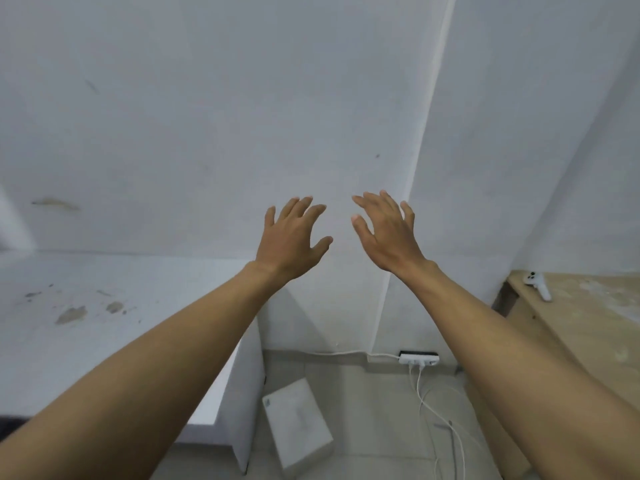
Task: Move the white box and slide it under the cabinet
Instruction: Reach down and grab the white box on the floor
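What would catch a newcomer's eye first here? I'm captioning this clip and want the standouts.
First, the two bare hands raised mid-frame against the white wall, left hand and right hand, fingers spread and holding nothing. Next, the white box on the floor below them, beside the white cabinet at the left. Then the white power strip at the wall's foot, its cables trailing over the floor.

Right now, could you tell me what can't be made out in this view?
- Gap under the cabinet: hidden behind its side panel.
- White box: its corner mark is too small to read.
- Power strip: plugs too small to count.
- Wooden table: cut off by the right edge and crossed by the right forearm.
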